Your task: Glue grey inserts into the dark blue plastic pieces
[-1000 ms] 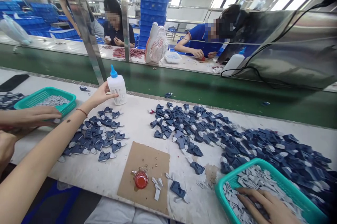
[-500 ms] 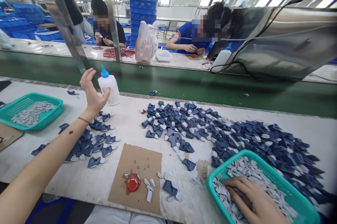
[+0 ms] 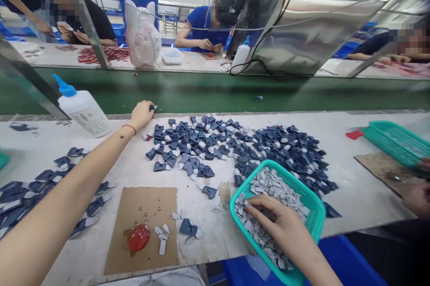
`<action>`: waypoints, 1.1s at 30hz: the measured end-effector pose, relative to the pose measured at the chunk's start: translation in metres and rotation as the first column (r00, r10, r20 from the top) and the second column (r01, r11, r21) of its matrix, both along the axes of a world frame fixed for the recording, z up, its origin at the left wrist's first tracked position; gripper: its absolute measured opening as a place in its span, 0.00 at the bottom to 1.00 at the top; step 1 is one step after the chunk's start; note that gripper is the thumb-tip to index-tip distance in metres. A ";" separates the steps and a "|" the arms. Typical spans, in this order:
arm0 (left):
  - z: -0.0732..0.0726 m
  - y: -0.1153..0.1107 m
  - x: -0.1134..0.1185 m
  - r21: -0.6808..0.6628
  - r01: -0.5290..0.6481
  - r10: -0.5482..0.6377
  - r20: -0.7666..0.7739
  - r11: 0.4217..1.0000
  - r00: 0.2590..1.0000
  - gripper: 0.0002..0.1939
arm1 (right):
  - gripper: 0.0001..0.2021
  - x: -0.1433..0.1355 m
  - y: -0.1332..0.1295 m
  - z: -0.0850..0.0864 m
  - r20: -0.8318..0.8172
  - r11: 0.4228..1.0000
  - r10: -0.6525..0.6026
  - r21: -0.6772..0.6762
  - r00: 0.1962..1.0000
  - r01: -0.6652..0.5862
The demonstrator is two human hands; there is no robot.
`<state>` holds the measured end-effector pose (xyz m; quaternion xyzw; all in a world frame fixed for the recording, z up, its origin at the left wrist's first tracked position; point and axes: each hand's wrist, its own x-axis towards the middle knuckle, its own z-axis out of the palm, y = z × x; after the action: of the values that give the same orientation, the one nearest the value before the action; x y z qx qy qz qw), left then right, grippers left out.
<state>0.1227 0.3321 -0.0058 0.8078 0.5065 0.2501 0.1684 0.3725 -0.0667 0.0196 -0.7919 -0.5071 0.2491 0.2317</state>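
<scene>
My left hand reaches over the far table edge, its fingers closed on a small dark blue plastic piece with a pale tip. My right hand is in a teal basket of small grey plastic pieces. Its thumb and forefinger pinch together at a grey piece near the basket's left side. Behind the basket spreads a heap of dark blue pieces with pale tips. A brown cardboard sheet bears a red blob in clear liquid, and several grey pieces.
A white bottle with a blue nozzle stands left of my left hand. More dark blue pieces lie under my left forearm. Beyond the green strip, people sit at another bench. Another teal basket and a person's hand are at right.
My left hand has moved from beside the bottle to the far edge and closed on the dark blue piece. My right hand's fingers have drawn together in the basket. The view has swung right.
</scene>
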 end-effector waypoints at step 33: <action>0.031 -0.301 -0.141 -0.777 0.310 0.646 0.629 0.548 0.432 0.22 | 0.20 -0.018 0.009 0.017 -0.178 0.988 0.011 -0.149 0.984 -0.038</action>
<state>-0.0187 0.0315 0.0254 0.3064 0.4830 0.3840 0.7248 0.3542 -0.0576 0.0370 -0.7757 -0.4739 0.3592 0.2114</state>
